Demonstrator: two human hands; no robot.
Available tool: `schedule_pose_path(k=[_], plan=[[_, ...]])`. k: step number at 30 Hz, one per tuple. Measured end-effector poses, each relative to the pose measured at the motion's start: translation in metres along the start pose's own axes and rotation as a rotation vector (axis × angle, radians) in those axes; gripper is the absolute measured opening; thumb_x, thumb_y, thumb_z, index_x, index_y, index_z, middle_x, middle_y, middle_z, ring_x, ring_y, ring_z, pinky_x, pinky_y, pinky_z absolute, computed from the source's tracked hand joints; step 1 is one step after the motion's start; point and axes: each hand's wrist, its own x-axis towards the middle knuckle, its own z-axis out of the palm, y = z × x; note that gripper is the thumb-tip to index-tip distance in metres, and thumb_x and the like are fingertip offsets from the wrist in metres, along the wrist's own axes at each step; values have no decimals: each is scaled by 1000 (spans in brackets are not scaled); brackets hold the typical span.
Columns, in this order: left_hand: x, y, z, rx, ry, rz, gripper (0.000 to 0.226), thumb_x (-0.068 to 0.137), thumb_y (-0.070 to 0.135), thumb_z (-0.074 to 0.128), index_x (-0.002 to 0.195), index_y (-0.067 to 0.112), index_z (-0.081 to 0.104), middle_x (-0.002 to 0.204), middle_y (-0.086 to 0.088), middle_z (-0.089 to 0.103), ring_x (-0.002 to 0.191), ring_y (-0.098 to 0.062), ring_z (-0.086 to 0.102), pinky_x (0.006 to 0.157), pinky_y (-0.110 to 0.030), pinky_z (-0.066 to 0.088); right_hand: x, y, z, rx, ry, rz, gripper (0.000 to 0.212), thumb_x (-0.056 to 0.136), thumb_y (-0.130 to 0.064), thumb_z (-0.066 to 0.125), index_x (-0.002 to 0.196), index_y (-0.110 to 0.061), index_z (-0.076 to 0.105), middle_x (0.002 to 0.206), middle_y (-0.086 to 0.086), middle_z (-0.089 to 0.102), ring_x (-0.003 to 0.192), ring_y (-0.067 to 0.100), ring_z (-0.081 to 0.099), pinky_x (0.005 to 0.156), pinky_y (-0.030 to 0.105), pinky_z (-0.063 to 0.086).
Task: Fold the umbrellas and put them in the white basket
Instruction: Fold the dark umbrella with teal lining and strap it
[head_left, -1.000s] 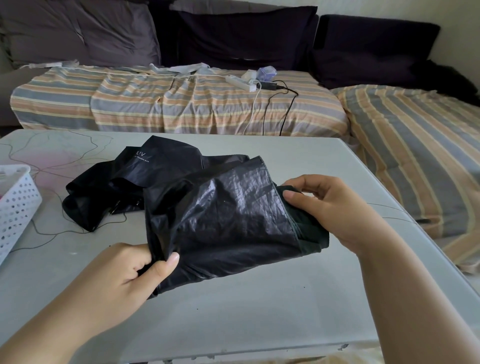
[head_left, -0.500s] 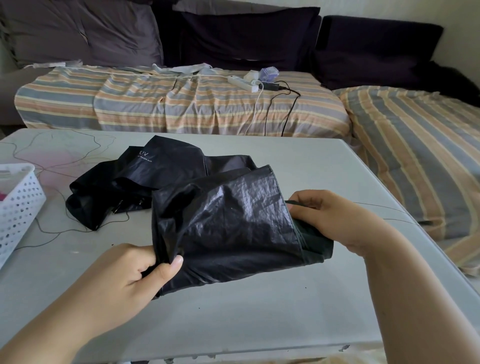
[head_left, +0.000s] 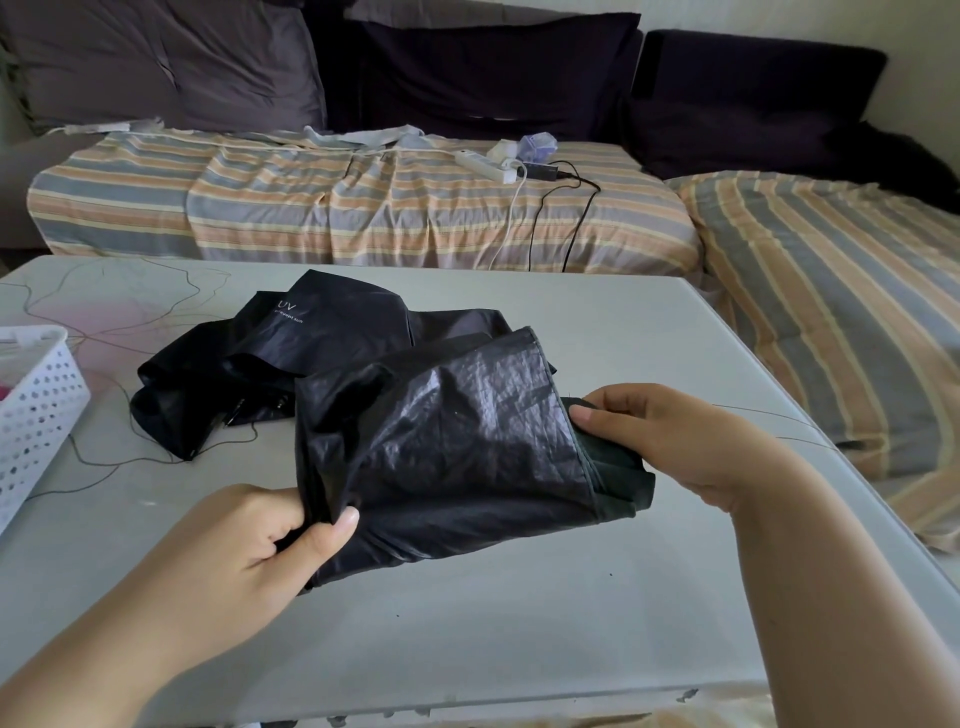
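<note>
two bare hands hold one crumpled black glossy-fabric umbrella (head_left: 447, 447) above the middle of the frame. the left hand (head_left: 249, 551), lower left, has its fingers curled round the gathered near-left end of the canopy, with the thumb (head_left: 337, 525) pressed flat on the cloth. the right hand (head_left: 670, 447), right of centre, pinches the canopy's right edge, thumb on top and fingers tucked under the dark green lining; how the hidden fingers lie i cannot tell. the held umbrella hangs slack between both hands, its lower part near the pale grey tabletop (head_left: 467, 623); whether it touches cannot be told. behind it, towards the upper left, a second black umbrella with white "uv" lettering (head_left: 291, 358) lies loose and unfolded on the table, its fabric overlapped by the held one. thin dark threads (head_left: 104, 457) trail across the table around it. at the left edge stands a white perforated plastic basket (head_left: 36, 410), only partly in view, well apart from both umbrellas. beyond the table, across the top of the frame, a sofa with striped covers (head_left: 363, 208) carries a white power strip (head_left: 485, 166) with cables and dark cushions.
</note>
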Motion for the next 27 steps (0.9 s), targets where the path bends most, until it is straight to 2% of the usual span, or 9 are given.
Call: schedule_pose_path(k=[3, 6, 9, 13, 15, 18, 21, 24, 27], plan=[[0, -3, 2, 62, -11, 34, 61, 69, 85, 31, 51, 28, 33, 40, 3, 23, 36, -9, 20, 40, -18, 16, 2, 1, 4, 88, -4, -62, 14, 88, -10, 66, 101, -17, 69, 99, 3, 74, 93, 14, 69, 87, 28, 53], [1, -4, 3, 80, -1, 28, 51, 71, 74, 35, 50, 28, 34, 40, 3, 22, 37, -9, 20, 40, -19, 17, 4, 1, 6, 92, 69, -120, 22, 82, -2, 71, 96, -20, 71, 88, -7, 72, 89, 10, 67, 84, 26, 53], [1, -5, 3, 73, -5, 26, 63, 68, 88, 28, 51, 28, 34, 40, 2, 23, 37, -9, 21, 40, -19, 16, 4, -2, 6, 85, 122, -121, 17, 79, -5, 74, 88, -19, 72, 79, -4, 66, 81, 12, 63, 82, 27, 55], [2, -5, 4, 96, 0, 33, 48, 71, 70, 36, 50, 27, 33, 40, 2, 21, 37, -10, 20, 40, -19, 16, 6, 0, 7, 36, 168, -15, 12, 79, -27, 75, 83, -16, 73, 85, 5, 73, 80, 17, 65, 87, 36, 51], [2, -4, 4, 96, -19, 37, 54, 71, 77, 36, 51, 27, 33, 40, 3, 21, 37, -10, 20, 40, -19, 16, 6, 1, 8, -2, 189, 5, 16, 80, -33, 73, 78, -17, 73, 83, 4, 74, 79, 18, 65, 83, 34, 50], [1, -4, 3, 86, -15, 20, 54, 69, 78, 37, 52, 26, 34, 40, 2, 21, 37, -10, 20, 40, -19, 16, 3, -4, 10, 69, 227, -91, 12, 81, -19, 74, 70, -18, 71, 76, 6, 70, 70, 13, 61, 74, 28, 49], [3, -2, 3, 62, -12, -6, 49, 69, 70, 35, 49, 26, 32, 40, 1, 22, 38, -10, 20, 41, -20, 15, 0, -8, 11, 2, 352, -266, 19, 82, -19, 73, 66, -21, 65, 66, -6, 64, 53, 3, 50, 58, 15, 41], [3, 2, -1, -15, 2, -57, 50, 65, 70, 37, 45, 24, 30, 38, -1, 25, 36, -8, 19, 40, -19, 14, -3, -13, 12, 55, 276, -329, 20, 93, -23, 60, 73, -18, 60, 58, -11, 58, 50, 3, 46, 50, 13, 37], [1, 4, -2, -32, -2, -84, 51, 63, 70, 37, 44, 23, 28, 38, -1, 25, 36, -8, 20, 40, -19, 15, -7, -15, 9, 66, 152, -293, 22, 93, -30, 55, 78, -16, 63, 64, -8, 61, 58, 4, 52, 55, 14, 40]])
